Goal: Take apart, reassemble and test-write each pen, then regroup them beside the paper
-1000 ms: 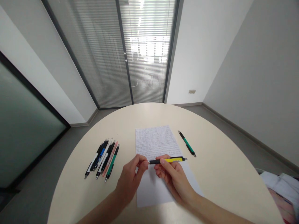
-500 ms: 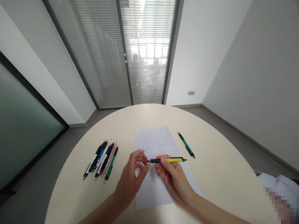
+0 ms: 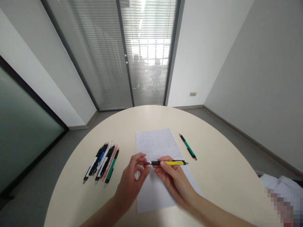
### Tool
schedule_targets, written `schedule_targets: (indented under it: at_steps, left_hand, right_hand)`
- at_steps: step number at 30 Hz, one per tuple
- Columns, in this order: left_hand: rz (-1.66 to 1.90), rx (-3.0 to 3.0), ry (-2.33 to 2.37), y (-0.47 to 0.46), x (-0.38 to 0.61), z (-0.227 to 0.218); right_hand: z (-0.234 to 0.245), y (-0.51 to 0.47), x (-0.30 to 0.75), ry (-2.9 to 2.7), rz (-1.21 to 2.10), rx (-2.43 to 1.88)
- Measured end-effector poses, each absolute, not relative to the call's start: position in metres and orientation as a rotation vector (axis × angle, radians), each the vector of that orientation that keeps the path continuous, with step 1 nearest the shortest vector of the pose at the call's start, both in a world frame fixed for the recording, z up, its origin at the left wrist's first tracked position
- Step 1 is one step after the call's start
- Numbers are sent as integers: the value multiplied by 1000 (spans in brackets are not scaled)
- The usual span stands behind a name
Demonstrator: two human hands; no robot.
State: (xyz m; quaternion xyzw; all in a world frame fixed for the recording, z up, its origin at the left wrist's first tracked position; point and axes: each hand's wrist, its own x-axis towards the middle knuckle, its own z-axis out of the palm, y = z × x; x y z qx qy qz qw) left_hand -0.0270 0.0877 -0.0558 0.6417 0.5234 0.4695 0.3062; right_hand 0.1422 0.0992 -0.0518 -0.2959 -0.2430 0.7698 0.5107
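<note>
Held level over the sheet is a yellow-and-black click pen [image 3: 174, 163], its metal tip pointing left. My right hand [image 3: 176, 176] is closed around its barrel, the thumb lying along the front. At the tip, the curled fingertips and thumb of my left hand [image 3: 133, 175] come together in a pinch; the exact contact is partly hidden. Beneath both hands lies a white paper sheet [image 3: 151, 200], its upper half filled with handwriting. A green-and-black pen [image 3: 188, 146] rests at the sheet's right side.
Left of the sheet, several pens [image 3: 101, 162] in black, white, blue, pink and green lie side by side. All this is on a round pale table [image 3: 151, 116]. Part of another person [image 3: 282, 195] shows at the lower right edge. Beyond the table stands a glass partition with blinds [image 3: 106, 63].
The view shifts very slightly. Both hands keep the yellow pen in nearly the same pose, with the left fingers still at its tip.
</note>
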Motion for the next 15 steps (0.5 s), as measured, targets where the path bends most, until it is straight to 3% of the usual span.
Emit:
schedule_targets:
  at_steps: [15]
  left_hand:
    - [1116, 1773, 1393, 88, -26, -43]
  right_hand:
    - [-48, 100, 141, -530, 1874, -689]
